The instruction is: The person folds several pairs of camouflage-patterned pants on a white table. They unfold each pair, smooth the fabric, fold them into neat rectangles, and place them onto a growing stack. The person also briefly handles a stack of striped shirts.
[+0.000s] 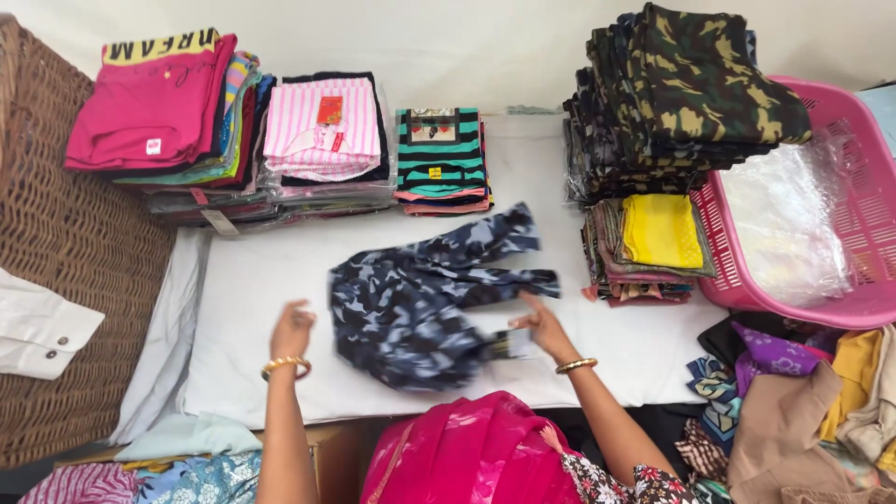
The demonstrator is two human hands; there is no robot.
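Note:
A dark blue camouflage garment (420,299) lies crumpled in the middle of the white table cover (271,280). My left hand (292,329) hovers just left of the garment, fingers apart, holding nothing. My right hand (539,325) rests on the garment's right edge, near a small tag, with a finger stretched toward a sleeve. Both wrists wear gold bangles. A bright pink cloth (467,453) covers my front at the bottom.
Folded stacks line the back: pink and mixed clothes (159,103), a pink striped pack (322,126), a teal striped pile (441,154), a tall camouflage stack (681,93), a yellow-topped pile (653,243). A pink basket (840,196) holds plastic. Wicker furniture (65,233) stands left; loose clothes (803,411) lie right.

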